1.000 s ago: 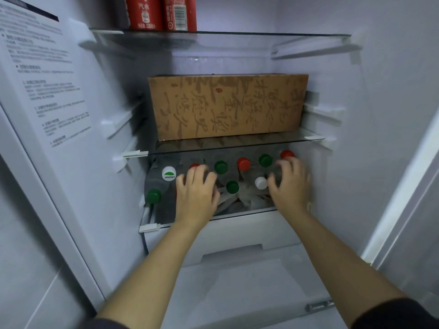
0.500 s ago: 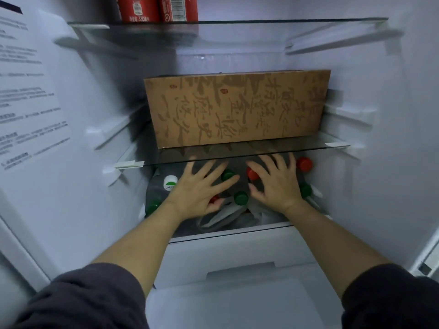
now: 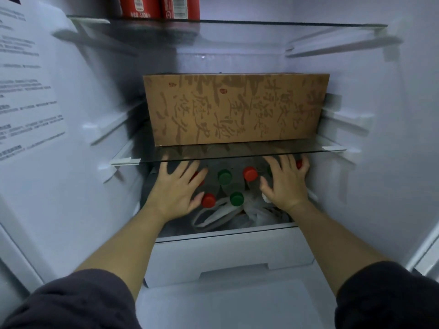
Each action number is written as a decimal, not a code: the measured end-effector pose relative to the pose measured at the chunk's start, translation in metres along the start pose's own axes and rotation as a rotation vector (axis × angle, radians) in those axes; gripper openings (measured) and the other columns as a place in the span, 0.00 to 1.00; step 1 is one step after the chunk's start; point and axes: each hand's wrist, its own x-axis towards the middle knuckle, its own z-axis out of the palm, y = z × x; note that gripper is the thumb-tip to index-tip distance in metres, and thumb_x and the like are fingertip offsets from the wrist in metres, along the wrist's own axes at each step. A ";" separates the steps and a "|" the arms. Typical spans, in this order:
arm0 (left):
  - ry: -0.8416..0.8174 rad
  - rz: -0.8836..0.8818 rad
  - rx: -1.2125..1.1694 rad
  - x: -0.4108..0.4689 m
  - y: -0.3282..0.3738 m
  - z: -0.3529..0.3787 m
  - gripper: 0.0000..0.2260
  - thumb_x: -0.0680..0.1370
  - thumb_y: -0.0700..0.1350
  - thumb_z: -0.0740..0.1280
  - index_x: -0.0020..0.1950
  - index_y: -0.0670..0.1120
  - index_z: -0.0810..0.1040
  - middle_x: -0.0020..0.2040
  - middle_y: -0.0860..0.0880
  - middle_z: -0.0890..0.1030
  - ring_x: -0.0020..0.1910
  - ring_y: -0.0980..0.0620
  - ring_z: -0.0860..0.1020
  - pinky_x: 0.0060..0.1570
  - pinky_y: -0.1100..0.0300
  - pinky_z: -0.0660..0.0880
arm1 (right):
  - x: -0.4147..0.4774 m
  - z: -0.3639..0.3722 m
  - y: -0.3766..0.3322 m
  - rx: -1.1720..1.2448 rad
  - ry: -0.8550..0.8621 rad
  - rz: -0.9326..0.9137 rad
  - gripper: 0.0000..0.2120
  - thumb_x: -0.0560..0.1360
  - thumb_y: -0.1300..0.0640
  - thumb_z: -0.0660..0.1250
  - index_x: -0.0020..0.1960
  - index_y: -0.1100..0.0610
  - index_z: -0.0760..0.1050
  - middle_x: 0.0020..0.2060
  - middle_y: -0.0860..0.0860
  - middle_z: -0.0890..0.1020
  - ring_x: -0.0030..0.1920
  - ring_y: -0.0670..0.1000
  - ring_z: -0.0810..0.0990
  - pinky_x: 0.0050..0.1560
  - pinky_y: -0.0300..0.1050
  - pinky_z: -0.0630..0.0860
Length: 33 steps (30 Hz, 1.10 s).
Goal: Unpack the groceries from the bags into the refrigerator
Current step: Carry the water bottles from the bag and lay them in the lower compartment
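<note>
Head view: both arms reach into the white refrigerator point(image 3: 380, 138), beneath its tinted glass shelf point(image 3: 237, 154). The left hand point(image 3: 177, 187) lies palm down, fingers straight and spread apart, gripping nothing. The fingers rest on the tops of clear plastic bottles point(image 3: 224, 176) with round red and green caps, which stand packed together on the lower shelf. One red cap point(image 3: 208, 200) sits right against the left thumb, and a green cap point(image 3: 236, 198) lies just past it, between the two hands. The right hand point(image 3: 286, 185) is likewise flat, its fingers splayed over the caps and clamped on nothing; another red cap point(image 3: 250, 173) stands just beside its thumb. A crumpled white plastic bag point(image 3: 213, 217) lies below the wrists, nearer the person than the fingertips. Directly above the fingertips, on the glass shelf, stands a brown cardboard box point(image 3: 235, 108) with darker lettering. Well above that are red cans point(image 3: 156, 7).
</note>
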 end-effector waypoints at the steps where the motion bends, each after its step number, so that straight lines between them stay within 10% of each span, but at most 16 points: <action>1: -0.001 0.005 0.003 0.000 0.000 0.000 0.25 0.76 0.58 0.58 0.66 0.44 0.75 0.64 0.40 0.75 0.65 0.42 0.68 0.62 0.32 0.61 | 0.000 0.000 0.001 -0.002 -0.007 -0.001 0.25 0.70 0.44 0.58 0.65 0.53 0.66 0.61 0.60 0.75 0.61 0.58 0.69 0.63 0.69 0.60; 8: 0.019 -0.258 -0.177 -0.003 0.028 -0.034 0.22 0.76 0.53 0.59 0.64 0.42 0.75 0.64 0.42 0.75 0.66 0.43 0.70 0.68 0.35 0.60 | -0.020 -0.028 -0.038 0.249 0.151 0.218 0.20 0.73 0.49 0.59 0.62 0.56 0.74 0.62 0.57 0.75 0.63 0.55 0.71 0.66 0.64 0.61; 20: 0.643 -0.557 -0.497 0.037 -0.003 -0.186 0.09 0.77 0.43 0.62 0.52 0.41 0.76 0.50 0.45 0.77 0.51 0.47 0.74 0.51 0.59 0.69 | 0.048 -0.180 -0.121 0.807 0.561 0.098 0.09 0.75 0.60 0.61 0.54 0.59 0.74 0.50 0.48 0.75 0.52 0.51 0.76 0.54 0.59 0.73; 28: 0.472 -0.776 -0.427 0.114 -0.079 -0.232 0.23 0.78 0.47 0.64 0.72 0.43 0.65 0.69 0.42 0.68 0.66 0.44 0.69 0.62 0.51 0.70 | 0.160 -0.241 -0.151 0.540 0.165 0.114 0.21 0.80 0.52 0.62 0.71 0.56 0.66 0.65 0.52 0.74 0.64 0.51 0.73 0.66 0.52 0.69; 33: 0.105 -0.939 -0.554 0.155 -0.119 -0.230 0.28 0.80 0.47 0.64 0.76 0.41 0.56 0.69 0.39 0.68 0.66 0.39 0.71 0.61 0.44 0.70 | 0.231 -0.245 -0.156 0.558 -0.358 0.244 0.28 0.80 0.49 0.64 0.74 0.60 0.59 0.57 0.54 0.74 0.50 0.53 0.73 0.43 0.44 0.69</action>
